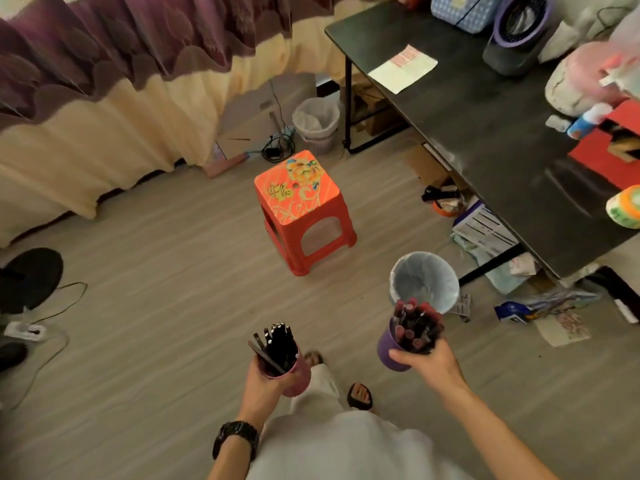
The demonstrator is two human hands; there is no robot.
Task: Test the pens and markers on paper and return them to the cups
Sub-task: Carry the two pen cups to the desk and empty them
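The fingers of the left hand (266, 382) curl round the side of a pink cup (299, 374), gripping it from the left and underneath. The black pens (277, 342) in it stand packed together, tips leaning forward and a little away from the body. The right hand (431, 363) wraps a purple cup (389, 349) from the right, its thumb lying across the near wall. This cup's red-capped markers (415, 322) lean the same way, up and forward. Both cups are carried in the air at about the same height, well apart, with nothing beneath them but the floor.

Outward from the hands, a lined bin (424, 278) stands on the floor just beyond the purple cup, and an orange stool (299, 199) sits further ahead, between the two hands' lines.

The only sheet of paper (401, 69) I can see lies flat near the far left corner of the dark desk (485, 133), which is ahead and to the right, and higher than the stool. So the right hand is the nearer one to the paper, and the pens' long axes already point roughly that way.

To my eye no testing has begun. With both hands full, one cup has to be set down, on the desk or the stool, before any pen can be drawn out.
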